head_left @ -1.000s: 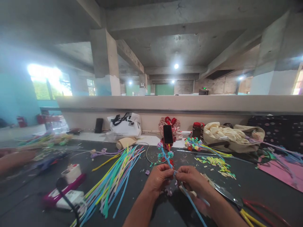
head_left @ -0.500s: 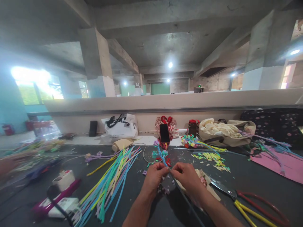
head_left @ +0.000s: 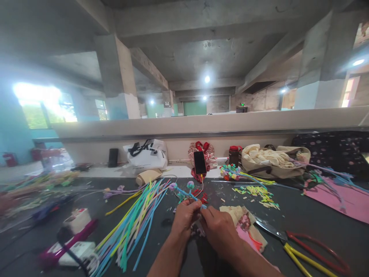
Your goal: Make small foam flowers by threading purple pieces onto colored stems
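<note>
Both my hands meet low in the middle over a dark table (head_left: 302, 219). My left hand (head_left: 184, 217) pinches a blue stem with small pompom buds (head_left: 184, 191) that points up and to the left. My right hand (head_left: 217, 227) presses against the left one and grips the same stem near its lower end. A cloth scrap with pink paper (head_left: 245, 225) lies just right of my right hand.
A bundle of coloured sticks (head_left: 135, 219) lies left of my hands. Large scissors with red and yellow handles (head_left: 300, 250) lie at the right. A phone (head_left: 199, 162), bags, a red-capped jar (head_left: 234, 155), cut scraps (head_left: 259, 194) and finished flower stems stand behind. White and pink devices (head_left: 73, 238) sit at the left.
The stem has tipped from nearly upright to leaning left. My right hand has moved in against my left hand. The cloth and pink scrap now shows beside it.
</note>
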### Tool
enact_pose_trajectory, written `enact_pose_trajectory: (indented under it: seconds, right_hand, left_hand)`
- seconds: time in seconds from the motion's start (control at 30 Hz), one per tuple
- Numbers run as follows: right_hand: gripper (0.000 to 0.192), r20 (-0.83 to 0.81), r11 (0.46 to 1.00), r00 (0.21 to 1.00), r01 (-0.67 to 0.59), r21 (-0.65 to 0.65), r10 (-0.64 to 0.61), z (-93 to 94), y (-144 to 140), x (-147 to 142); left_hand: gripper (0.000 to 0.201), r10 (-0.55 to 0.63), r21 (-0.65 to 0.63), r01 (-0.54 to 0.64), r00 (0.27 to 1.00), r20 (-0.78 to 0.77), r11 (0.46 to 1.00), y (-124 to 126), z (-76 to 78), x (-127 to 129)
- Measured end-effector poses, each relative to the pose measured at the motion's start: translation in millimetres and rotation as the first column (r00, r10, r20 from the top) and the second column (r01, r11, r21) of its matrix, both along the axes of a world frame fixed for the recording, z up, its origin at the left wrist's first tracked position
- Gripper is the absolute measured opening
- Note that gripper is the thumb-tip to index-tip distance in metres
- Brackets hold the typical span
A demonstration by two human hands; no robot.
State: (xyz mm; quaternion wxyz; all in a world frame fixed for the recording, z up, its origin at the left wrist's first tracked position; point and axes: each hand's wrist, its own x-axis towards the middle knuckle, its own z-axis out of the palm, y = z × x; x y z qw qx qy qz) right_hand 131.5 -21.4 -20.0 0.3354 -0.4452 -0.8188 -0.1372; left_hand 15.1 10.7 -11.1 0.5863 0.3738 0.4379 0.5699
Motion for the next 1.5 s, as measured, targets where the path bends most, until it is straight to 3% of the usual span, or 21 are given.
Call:
enact_pose_trajectory:
  seconds: [0.1, 0.17, 0.23, 0.27, 0.37, 0.5, 0.57, 0.7, 0.83, 0.9, 1.1, 1.3, 1.5]
  right_hand:
    - [0.014, -0.256, 0.971, 0.958, -0.174, -0.163, 0.128, 15.7, 3.1, 8.7]
    - [0.017, -0.560, 0.900, 0.826, -0.292, -0.322, 0.068, 26.8, 7.7, 16.0]
    - [0.017, -0.740, 0.771, 0.667, -0.424, -0.475, -0.089, 33.4, 12.1, 21.1]
    - [0.014, -0.768, 0.695, 0.624, -0.489, -0.527, -0.143, 34.4, 13.5, 22.3]
    - [0.007, -0.766, 0.515, 0.623, -0.610, -0.602, -0.156, 30.1, 13.6, 20.4]
    - [0.017, -0.823, 0.276, 0.543, -0.775, -0.568, -0.169, 20.9, 11.2, 13.8]
    - [0.024, -0.824, 0.205, 0.529, -0.800, -0.563, -0.203, 18.3, 10.8, 11.6]
    - [0.028, -0.844, 0.234, 0.513, -0.811, -0.537, -0.159, 15.6, 10.1, 9.8]
    - [0.020, -0.837, 0.383, 0.534, -0.752, -0.536, -0.123, 16.2, 12.0, 12.4]
    - [0.014, -0.824, 0.428, 0.556, -0.722, -0.544, -0.110, 18.6, 13.6, 15.0]
    - [0.008, -0.771, 0.450, 0.630, -0.664, -0.597, -0.094, 28.0, 12.6, 21.5]
    - [0.008, -0.709, 0.545, 0.704, -0.576, -0.609, -0.048, 26.0, 16.7, 22.7]
    - [0.012, -0.629, 0.681, 0.777, -0.470, -0.562, 0.017, 19.0, 16.6, 18.7]
  left_hand:
    - [0.018, -0.021, -0.003, 0.021, 1.000, 0.023, 1.000, -1.5, 4.5, -1.8]
    - [0.017, -0.050, -0.007, 0.051, 0.998, 0.037, 0.999, -3.3, 7.5, -2.7]
    - [0.017, -0.090, -0.011, 0.090, 0.995, 0.052, 0.996, -5.3, 10.1, -3.1]
    - [0.017, -0.109, -0.010, 0.110, 0.992, 0.060, 0.994, -6.3, 11.4, -3.3]
    - [0.016, -0.135, 0.008, 0.135, 0.987, 0.088, 0.991, -9.8, 15.7, -3.9]
    - [0.015, -0.106, 0.060, 0.099, 0.987, 0.124, 0.993, -13.9, 21.1, -4.0]
    - [0.014, -0.107, 0.075, 0.098, 0.987, 0.123, 0.992, -15.2, 22.3, -2.7]
    - [0.013, -0.143, 0.079, 0.136, 0.986, 0.083, 0.988, -16.8, 21.7, -0.1]
    - [0.011, -0.162, 0.070, 0.160, 0.987, 0.021, 0.985, -16.1, 20.0, -2.8]
    - [0.010, -0.174, 0.060, 0.175, 0.984, -0.022, 0.983, -14.8, 19.1, -5.5]
    - [0.004, -0.225, 0.024, 0.232, 0.962, -0.154, 0.973, -12.1, 16.7, -9.3]
    - [0.003, -0.176, 0.032, 0.190, 0.952, -0.251, 0.981, -13.1, 18.5, -7.0]
    - [0.009, -0.111, 0.061, 0.136, 0.944, -0.311, 0.989, -9.1, 12.0, -8.9]
